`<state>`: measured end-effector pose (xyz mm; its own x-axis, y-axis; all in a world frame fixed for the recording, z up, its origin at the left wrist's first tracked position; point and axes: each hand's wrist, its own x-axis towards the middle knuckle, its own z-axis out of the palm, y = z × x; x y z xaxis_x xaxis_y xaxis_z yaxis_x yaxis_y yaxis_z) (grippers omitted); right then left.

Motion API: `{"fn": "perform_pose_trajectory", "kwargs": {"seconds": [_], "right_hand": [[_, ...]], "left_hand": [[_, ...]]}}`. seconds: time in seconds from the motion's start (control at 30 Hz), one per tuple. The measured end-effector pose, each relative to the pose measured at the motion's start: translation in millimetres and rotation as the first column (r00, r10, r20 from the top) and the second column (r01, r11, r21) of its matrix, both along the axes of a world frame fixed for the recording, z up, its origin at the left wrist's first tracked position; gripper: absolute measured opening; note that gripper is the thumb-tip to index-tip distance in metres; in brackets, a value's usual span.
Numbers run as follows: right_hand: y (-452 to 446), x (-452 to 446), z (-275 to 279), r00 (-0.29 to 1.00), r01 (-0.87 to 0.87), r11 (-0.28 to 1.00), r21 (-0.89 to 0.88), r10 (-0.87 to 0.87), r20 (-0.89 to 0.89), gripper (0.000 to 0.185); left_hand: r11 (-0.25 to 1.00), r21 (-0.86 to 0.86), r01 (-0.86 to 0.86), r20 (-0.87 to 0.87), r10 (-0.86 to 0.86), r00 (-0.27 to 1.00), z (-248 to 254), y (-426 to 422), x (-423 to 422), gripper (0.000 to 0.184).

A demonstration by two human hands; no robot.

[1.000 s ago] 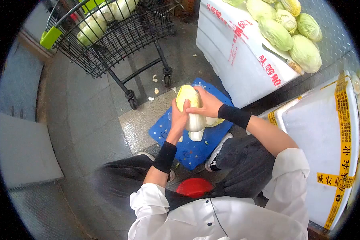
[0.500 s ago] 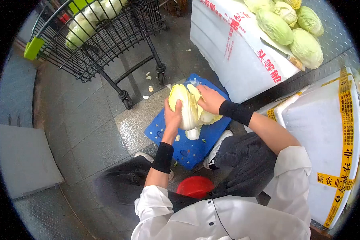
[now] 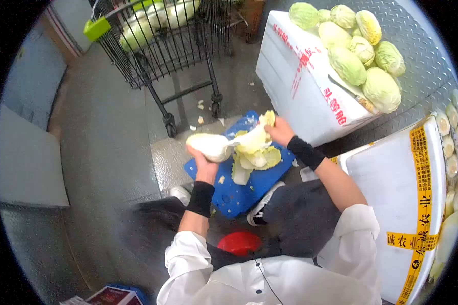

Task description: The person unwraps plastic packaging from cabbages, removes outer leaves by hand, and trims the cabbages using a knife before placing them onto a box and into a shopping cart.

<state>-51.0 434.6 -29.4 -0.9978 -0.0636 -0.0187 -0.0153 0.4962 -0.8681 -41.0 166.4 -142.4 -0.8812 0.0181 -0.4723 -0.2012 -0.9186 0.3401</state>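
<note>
My left hand (image 3: 203,163) is closed around a napa cabbage (image 3: 209,146), which lies tilted on its side in the air. Between the fingers of my right hand (image 3: 280,131) is a cabbage leaf (image 3: 254,136), pulled out to the right; its base still seems joined to the head. Loose leaves (image 3: 259,158) lie in a heap beneath, on a blue board (image 3: 234,195) with pale spots on the floor between my feet.
A shopping cart (image 3: 163,96) holding pale cabbages stands ahead on the left. Several round cabbages (image 3: 347,66) and a knife (image 3: 353,91) rest on a white foam box (image 3: 290,76). Another taped white box (image 3: 387,203) is at my right. A red stool (image 3: 239,243) sits below me.
My left hand has tipped the napa cabbage over and moved it left. My right hand has drawn a leaf away to the right. The camera view has shifted slightly.
</note>
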Motion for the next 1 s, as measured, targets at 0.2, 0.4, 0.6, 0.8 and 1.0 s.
{"fn": "perform_pose_trajectory", "kwargs": {"seconds": [0.2, 0.4, 0.6, 0.8, 1.0], "right_hand": [[-27.5, 36.3, 31.1, 0.992, 0.000, 0.991, 0.137, 0.017, -0.124, 0.028], [-24.2, 53.8, 49.2, 0.699, -0.344, 0.690, 0.637, 0.641, -0.318, 0.037], [-23.4, 51.6, 52.0, 0.782, -0.281, 0.801, 0.529, 0.510, -0.357, 0.034], [0.8, 21.6, 1.4, 0.968, 0.237, 0.921, -0.310, -0.198, 0.153, 0.017], [6.4, 11.8, 7.9, 0.857, 0.508, 0.841, -0.186, -0.472, 0.205, 0.024]], "left_hand": [[0.989, 0.147, -0.005, 0.150, -0.017, 0.988, 14.8, 6.5, -6.2, 0.092], [0.993, 0.115, 0.010, 0.117, -0.023, 0.993, -13.7, 35.3, -26.0, 0.096], [0.966, 0.259, 0.023, 0.104, -0.052, 0.993, -19.6, 42.4, -29.2, 0.096], [0.985, 0.147, 0.093, 0.113, -0.110, 0.988, -2.1, 29.5, -26.6, 0.073], [0.923, 0.382, 0.038, 0.068, -0.070, 0.995, -0.7, 24.8, -16.4, 0.059]]}}
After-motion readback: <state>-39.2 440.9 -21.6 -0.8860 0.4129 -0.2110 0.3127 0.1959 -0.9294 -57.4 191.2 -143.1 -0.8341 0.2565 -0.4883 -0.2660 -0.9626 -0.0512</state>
